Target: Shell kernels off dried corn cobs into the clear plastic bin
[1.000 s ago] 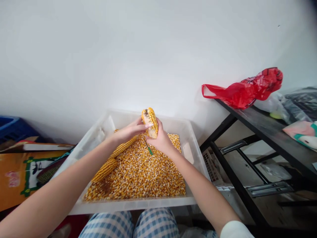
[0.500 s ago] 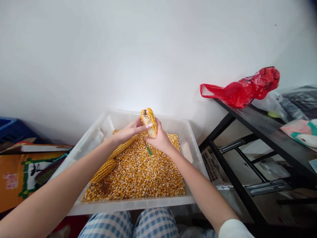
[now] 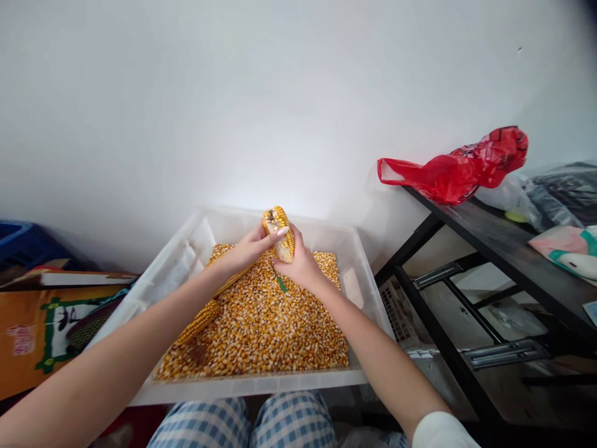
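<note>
An ear of corn [image 3: 280, 219] is held up between both hands over a translucent plastic bin [image 3: 321, 381]. Part of its side is stripped down to the pale cob. My left hand [image 3: 255, 246] is closed on the ear from the left, its thumb pressed along the bare strip. From the right and below, my right hand [image 3: 298, 261] wraps round the lower end. Loose corn kernels [image 3: 280, 330] fill the bin beneath. Two more ears lie on them at the left; the nearer ear of corn [image 3: 200, 322] is partly behind my left forearm.
A small green strip [image 3: 281, 284] lies on the kernels. To the right stands a black-framed table [image 3: 508, 242] with a red plastic bag [image 3: 452, 171] on it. An orange cardboard box [image 3: 23, 336] and a blue crate [image 3: 32, 246] are at the left. A white wall [image 3: 280, 106] rises behind the bin.
Both hands and the ear have dropped very slightly and shifted a little left. My left thumb has moved a little up along the stripped side. The grip stays the same.
</note>
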Tool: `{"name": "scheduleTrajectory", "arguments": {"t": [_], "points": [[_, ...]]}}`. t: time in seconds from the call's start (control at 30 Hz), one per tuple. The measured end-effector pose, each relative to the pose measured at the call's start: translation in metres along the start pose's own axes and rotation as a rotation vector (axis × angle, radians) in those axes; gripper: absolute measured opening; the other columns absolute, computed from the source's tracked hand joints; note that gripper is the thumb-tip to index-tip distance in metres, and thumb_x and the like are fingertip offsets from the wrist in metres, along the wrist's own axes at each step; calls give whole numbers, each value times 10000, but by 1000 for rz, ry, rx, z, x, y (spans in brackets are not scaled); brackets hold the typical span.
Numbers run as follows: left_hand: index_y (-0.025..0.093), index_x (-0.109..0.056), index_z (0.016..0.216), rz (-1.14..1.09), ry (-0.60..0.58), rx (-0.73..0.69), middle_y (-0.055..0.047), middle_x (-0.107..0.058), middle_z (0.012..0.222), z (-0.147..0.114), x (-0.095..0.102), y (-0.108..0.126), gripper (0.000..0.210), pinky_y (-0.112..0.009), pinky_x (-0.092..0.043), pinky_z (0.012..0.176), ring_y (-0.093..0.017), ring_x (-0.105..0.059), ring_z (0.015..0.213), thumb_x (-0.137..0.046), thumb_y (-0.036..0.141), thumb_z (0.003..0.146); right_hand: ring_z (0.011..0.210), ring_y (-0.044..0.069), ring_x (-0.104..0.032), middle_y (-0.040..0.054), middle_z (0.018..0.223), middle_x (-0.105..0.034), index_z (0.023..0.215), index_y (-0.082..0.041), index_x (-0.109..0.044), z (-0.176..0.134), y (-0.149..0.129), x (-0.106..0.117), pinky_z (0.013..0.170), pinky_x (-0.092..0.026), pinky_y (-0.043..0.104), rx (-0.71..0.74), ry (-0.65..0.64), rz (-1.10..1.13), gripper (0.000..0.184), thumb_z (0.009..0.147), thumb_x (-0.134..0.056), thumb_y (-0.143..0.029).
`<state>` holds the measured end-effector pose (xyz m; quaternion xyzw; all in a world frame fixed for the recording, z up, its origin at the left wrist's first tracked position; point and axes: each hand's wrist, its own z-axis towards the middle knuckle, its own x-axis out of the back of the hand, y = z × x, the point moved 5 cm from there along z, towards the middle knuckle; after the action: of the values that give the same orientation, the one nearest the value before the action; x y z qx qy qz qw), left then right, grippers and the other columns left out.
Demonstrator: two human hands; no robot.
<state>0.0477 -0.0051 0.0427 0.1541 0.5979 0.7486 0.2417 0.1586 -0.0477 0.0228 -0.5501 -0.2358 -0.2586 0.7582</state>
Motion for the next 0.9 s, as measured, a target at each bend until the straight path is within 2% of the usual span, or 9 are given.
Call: {"name": "scheduleTrajectory", "arguments": {"t": [0.1, 0.23, 0.33, 0.43, 0.6, 0.73, 0.8, 0.9], "points": [[189, -559, 1065, -64, -4, 40, -67, -623, 1019, 1, 2, -2, 435, -315, -455, 813, -212, -581, 949, -642, 447, 725, 688, 177, -594, 52, 878, -620, 1415, -261, -51, 0, -1, 2, 598, -480, 294, 14, 8, -45, 872, 736, -598, -295], [167, -586, 945, -214, 135, 171, -74, -640, 875, 5, 10, -16, 485, -319, -482, 687, -216, -611, 811, -547, 599, 726, 705, 196, -602, 72, 901, -627, 1423, -261, -83, -2, -2, -4, 618, -480, 314, 50, -22, -143, 852, 739, -591, -275], [155, -579, 888, -268, 173, 149, -56, -632, 817, 7, 10, -17, 414, -301, -482, 712, -185, -605, 775, -599, 535, 725, 734, 202, -607, 78, 934, -627, 1425, -266, -76, -3, -1, -9, 633, -484, 315, 52, -27, -127, 856, 739, -588, -267], [153, -566, 876, -299, 154, 93, -35, -615, 792, 7, 7, -13, 349, -286, -480, 735, -158, -596, 753, -626, 466, 735, 757, 194, -607, 82, 985, -617, 1420, -268, -82, -4, 0, -10, 647, -487, 311, 46, -25, -78, 862, 729, -598, -262], [167, -543, 950, -209, 74, 67, -36, -608, 861, 2, 5, -3, 327, -287, -486, 743, -153, -591, 783, -634, 404, 745, 771, 164, -604, 68, 995, -603, 1408, -265, -88, -3, 0, -7, 678, -493, 294, 25, -45, 22, 853, 730, -605, -264], [180, -524, 1039, -121, 30, 68, -63, -600, 955, -2, 5, 2, 402, -270, -497, 715, -165, -592, 832, -675, 352, 709, 760, 150, -601, 58, 979, -602, 1404, -251, -67, -2, -1, -5, 676, -493, 278, 17, -39, 62, 874, 725, -616, -267], [182, -520, 1054, -116, 52, 89, -62, -597, 970, -2, 7, 1, 419, -251, -498, 671, -167, -594, 837, -658, 390, 717, 735, 158, -601, 56, 952, -610, 1411, -256, -59, -1, -1, -4, 659, -488, 285, 15, -33, 0, 872, 734, -608, -273], [167, -538, 989, -80, 154, 128, -48, -604, 887, 0, 12, -4, 408, -231, -489, 598, -151, -595, 758, -612, 478, 736, 712, 187, -604, 63, 899, -626, 1421, -266, -84, -1, 0, -4, 638, -475, 304, 5, -54, -164, 849, 743, -595, -283]]}}
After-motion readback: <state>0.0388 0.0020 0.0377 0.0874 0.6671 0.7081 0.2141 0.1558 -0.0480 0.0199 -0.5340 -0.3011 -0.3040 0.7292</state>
